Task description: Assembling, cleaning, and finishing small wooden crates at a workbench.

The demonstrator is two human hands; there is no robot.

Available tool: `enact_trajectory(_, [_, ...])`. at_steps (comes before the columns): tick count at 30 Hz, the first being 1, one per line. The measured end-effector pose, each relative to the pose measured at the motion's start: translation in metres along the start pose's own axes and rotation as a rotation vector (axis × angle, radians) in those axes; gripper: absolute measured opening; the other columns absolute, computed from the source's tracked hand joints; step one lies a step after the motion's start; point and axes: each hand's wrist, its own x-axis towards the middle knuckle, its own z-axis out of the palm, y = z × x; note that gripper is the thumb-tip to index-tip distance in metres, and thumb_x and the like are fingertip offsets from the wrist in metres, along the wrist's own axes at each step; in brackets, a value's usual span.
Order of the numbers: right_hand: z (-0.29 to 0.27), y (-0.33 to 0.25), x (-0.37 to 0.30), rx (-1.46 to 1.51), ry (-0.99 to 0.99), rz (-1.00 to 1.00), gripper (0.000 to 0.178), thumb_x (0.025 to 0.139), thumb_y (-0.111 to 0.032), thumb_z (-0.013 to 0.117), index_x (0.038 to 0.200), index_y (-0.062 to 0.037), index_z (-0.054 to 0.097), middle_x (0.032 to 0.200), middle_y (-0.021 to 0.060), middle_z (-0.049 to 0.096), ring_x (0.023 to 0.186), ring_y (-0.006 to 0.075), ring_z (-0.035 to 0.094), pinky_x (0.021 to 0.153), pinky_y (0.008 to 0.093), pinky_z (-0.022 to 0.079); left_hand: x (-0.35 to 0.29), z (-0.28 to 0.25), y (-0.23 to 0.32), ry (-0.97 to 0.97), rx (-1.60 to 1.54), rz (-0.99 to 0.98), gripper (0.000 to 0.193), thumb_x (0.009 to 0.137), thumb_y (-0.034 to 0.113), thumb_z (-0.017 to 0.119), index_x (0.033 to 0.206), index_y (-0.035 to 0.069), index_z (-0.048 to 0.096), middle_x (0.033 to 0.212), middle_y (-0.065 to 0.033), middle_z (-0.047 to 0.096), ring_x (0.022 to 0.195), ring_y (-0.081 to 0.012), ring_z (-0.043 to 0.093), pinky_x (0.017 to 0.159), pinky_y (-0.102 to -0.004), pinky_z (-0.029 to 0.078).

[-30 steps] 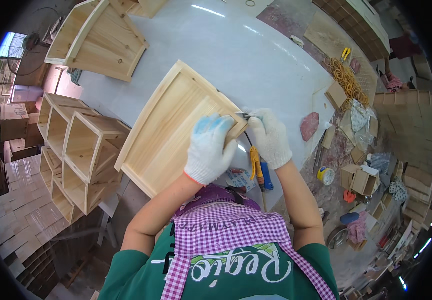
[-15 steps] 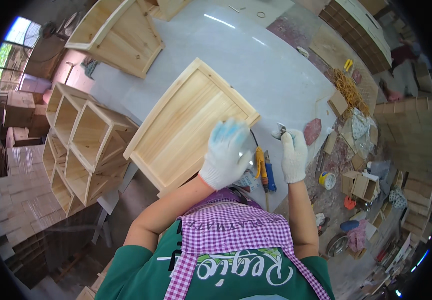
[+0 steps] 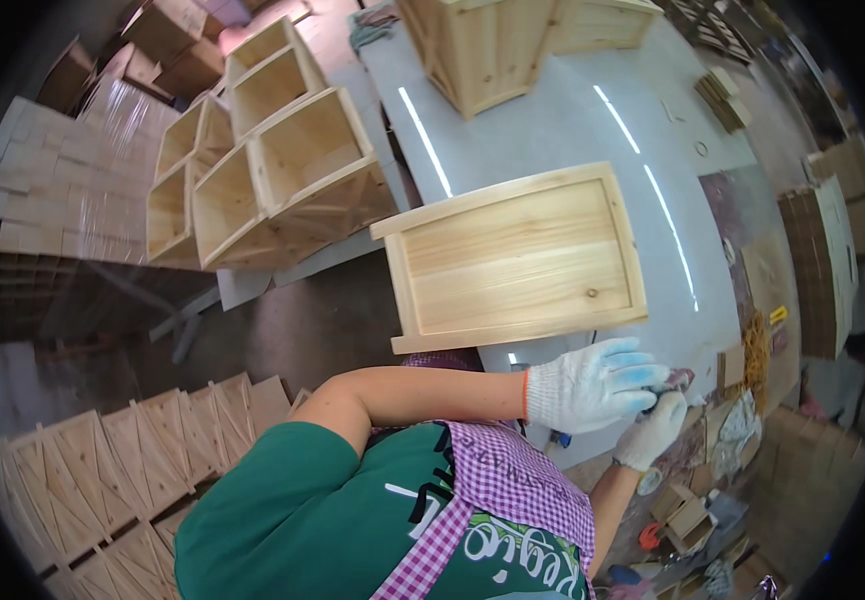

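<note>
My left hand (image 3: 598, 385), in a white knit glove with blue-stained fingers, reaches right across my body. Its fingers are stretched out and meet my right hand (image 3: 652, 432), also gloved. My right fingers are closed on a small grey metal piece (image 3: 666, 384), mostly hidden between the two hands. Just past the fingertips shows a dull reddish piece (image 3: 685, 379); whether it touches them I cannot tell. A pale wooden framed panel (image 3: 513, 265) lies on the grey worktable (image 3: 678, 300), beyond my left forearm, touched by neither hand.
Open wooden boxes (image 3: 318, 140) are stacked at the left. Another wooden box (image 3: 473, 60) stands at the table's far end. Slatted wooden pieces (image 3: 103, 450) line the lower left. Orange cord (image 3: 755, 350) and a plastic bag (image 3: 738, 425) lie at the right.
My body and view have turned, so the panel appears rotated. My left hand has left the panel and come over to my right hand, which still holds the metal piece.
</note>
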Motion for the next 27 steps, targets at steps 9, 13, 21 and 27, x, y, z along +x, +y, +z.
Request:
enact_trajectory(9, [-0.009,0.032,-0.02,0.545,0.021,0.271,0.02,0.108,-0.023,0.056,0.109,-0.003,0.057,0.095,0.0098,0.069,0.087,0.0244,0.07,0.088,0.0418,0.059,-0.043,-0.053,0.003,-0.978,-0.25,-0.397,0.032,0.082,0.015,0.067,0.113,0.008,0.07,0.121,-0.0175,0.069,0.11,-0.0305,0.068,0.093,-0.0428,0.056])
enact_trajectory(13, [-0.007,0.052,-0.032,0.495,-0.005,0.262,0.021,0.107,-0.024,0.058,0.111,-0.0034,0.057,0.095,0.0094,0.069,0.087,0.0243,0.07,0.088,0.0429,0.06,-0.073,-0.045,0.002,-0.665,-0.157,-0.292,0.037,0.082,0.011,0.068,0.119,0.008,0.069,0.125,-0.019,0.068,0.108,-0.033,0.069,0.09,-0.0411,0.058])
enact_trajectory(21, [-0.037,0.056,-0.056,0.424,0.062,0.213,0.022,0.108,-0.024,0.056,0.112,-0.002,0.058,0.095,0.0085,0.069,0.086,0.0213,0.07,0.084,0.0395,0.06,-0.065,-0.065,-0.014,-0.247,0.003,-0.272,0.044,0.079,0.006,0.068,0.124,0.005,0.066,0.135,-0.0198,0.063,0.112,-0.0348,0.068,0.094,-0.0438,0.057])
enact_trajectory(27, [-0.061,0.065,-0.092,0.444,0.252,0.262,0.024,0.108,-0.026,0.055,0.112,-0.0027,0.059,0.093,0.008,0.069,0.083,0.0203,0.07,0.083,0.0375,0.06,-0.066,-0.066,-0.041,-0.312,-0.047,-0.182,0.034,0.082,0.008,0.066,0.116,0.006,0.07,0.132,-0.0189,0.064,0.107,-0.0359,0.069,0.093,-0.0439,0.056])
